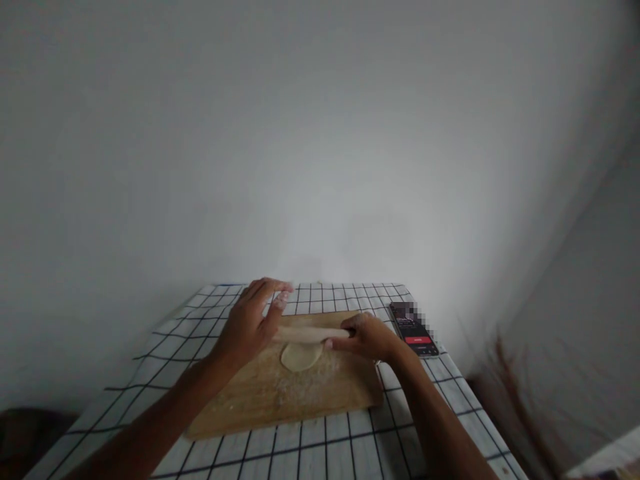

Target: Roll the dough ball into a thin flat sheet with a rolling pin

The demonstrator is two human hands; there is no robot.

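Grips the right end of a rolling pin in the right hand, right of centre in the lower half of the frame, with thumb laid along the near side and fingers curled round the end. Holds the left hand at the pin's other end, left of centre, with fingers raised and loosely extended, not wrapped round the wood. Hides the left tip of the pin behind that hand; cannot tell about contact between palm and pin.

Has a flat round of dough at lower centre, between the two hands and slightly below both in the frame. Covers its upper edge with the pin, and leaves the rest in plain sight. Shows pale flour dusted over the wooden board, just below the dough, and whitish traces on the left fingertips.

Rests the board on a table spread with a white, dark-checked tablecloth. Shows a phone with a lit screen lying right of the right hand, near the table's right edge.
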